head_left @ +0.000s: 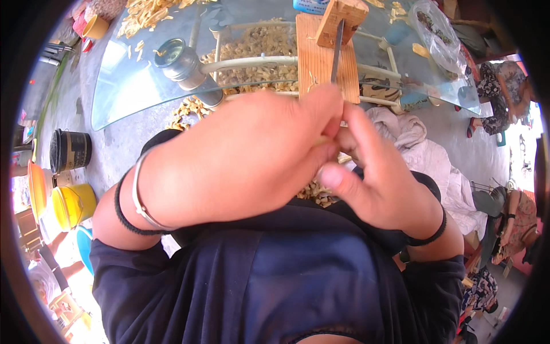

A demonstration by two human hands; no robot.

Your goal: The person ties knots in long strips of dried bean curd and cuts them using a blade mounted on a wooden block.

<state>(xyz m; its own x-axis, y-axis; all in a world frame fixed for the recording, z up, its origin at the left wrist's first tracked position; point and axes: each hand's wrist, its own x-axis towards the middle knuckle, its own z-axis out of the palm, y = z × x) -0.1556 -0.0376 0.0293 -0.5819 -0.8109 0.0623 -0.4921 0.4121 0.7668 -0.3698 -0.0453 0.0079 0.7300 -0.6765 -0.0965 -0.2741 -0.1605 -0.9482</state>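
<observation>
Outdoors, on grey concrete ground, a glass tabletop curves across the upper frame. At the centre the two hands meet close under the camera. The left hand is curled narrow, its fingertips pinching a small pale piece that is mostly hidden. The right hand closes against it from the right, forefinger stretched up and thumb pressed in; whether it grips the same piece I cannot tell. Just above the fingertips a thin dark blade hangs from a wooden block, fixed to a wooden board at upper centre. The blade's tip ends near the left forefinger.

Black bands and a silver bangle ring the left wrist; a black band rings the right. Pale yellow shavings lie heaped under the glass, more in the upper left, and a few in the lap below the hands. A white cloth lies right of the hands. A black bucket and a yellow bucket stand at left. Other people sit at the right edge.
</observation>
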